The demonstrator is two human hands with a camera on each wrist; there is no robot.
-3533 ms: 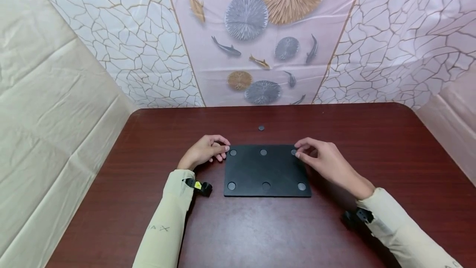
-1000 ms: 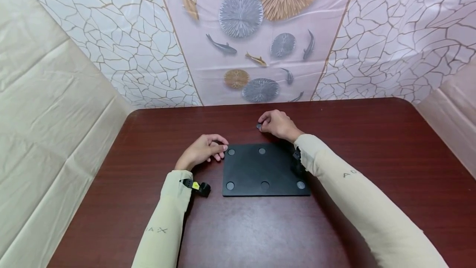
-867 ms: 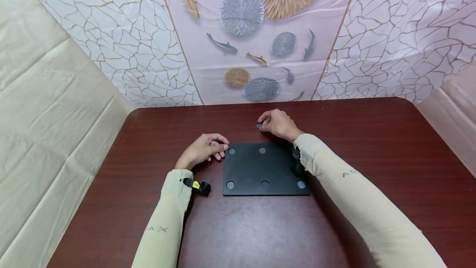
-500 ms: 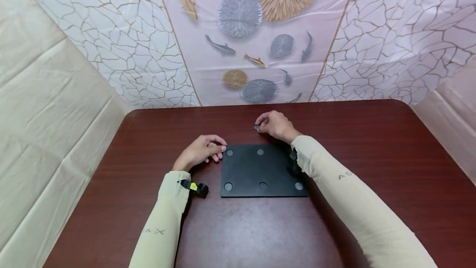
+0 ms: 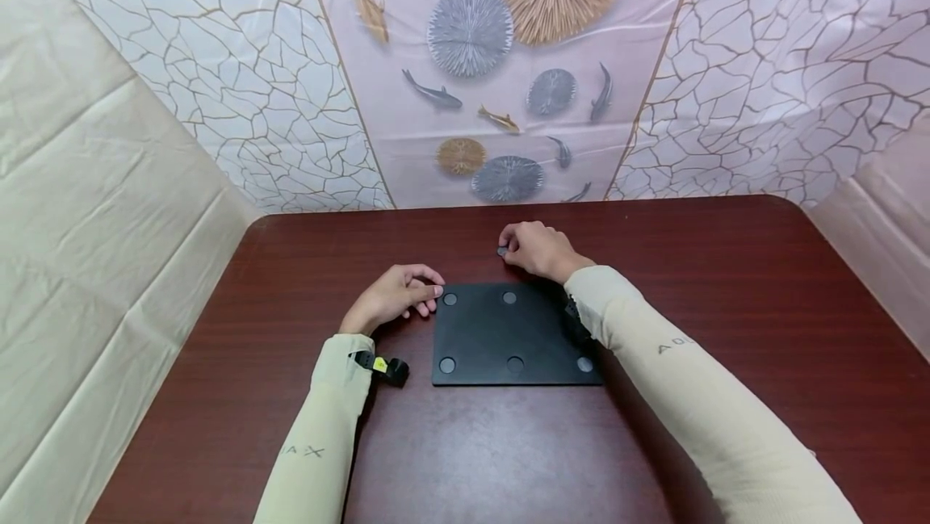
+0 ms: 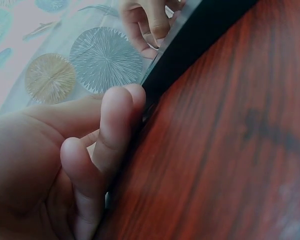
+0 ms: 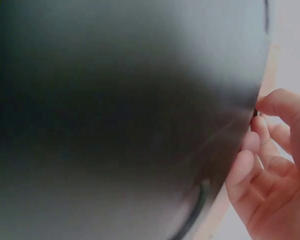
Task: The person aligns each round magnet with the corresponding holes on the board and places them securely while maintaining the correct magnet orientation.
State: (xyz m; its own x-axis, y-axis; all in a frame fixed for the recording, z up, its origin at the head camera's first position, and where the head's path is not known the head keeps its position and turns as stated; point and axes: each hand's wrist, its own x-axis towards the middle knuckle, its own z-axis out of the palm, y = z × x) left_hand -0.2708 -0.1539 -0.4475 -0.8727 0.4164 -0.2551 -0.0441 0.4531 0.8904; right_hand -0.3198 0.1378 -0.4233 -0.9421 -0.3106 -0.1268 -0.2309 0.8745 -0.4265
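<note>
A flat black rectangular board lies on the table. Round grey spots sit along its far and near edges; the near middle one looks darker than the others. At the board's far left corner, my left hand holds the edge with thumb and forefinger; the left wrist view shows those fingers against the edge. Beyond the board, my right hand pinches a small dark disc between thumb and forefinger, low over the table. My right wrist and sleeve hide the board's far right corner.
The reddish-brown table has rounded far corners. Behind it hangs a patterned cloth with fish and round motifs, and a plain beige cloth hangs on the left. Each wrist carries a small black camera.
My right hand has left the board's far right corner and reached the disc beyond the board, which it now pinches. Lately it has barely moved. My left hand stays at its corner.
</note>
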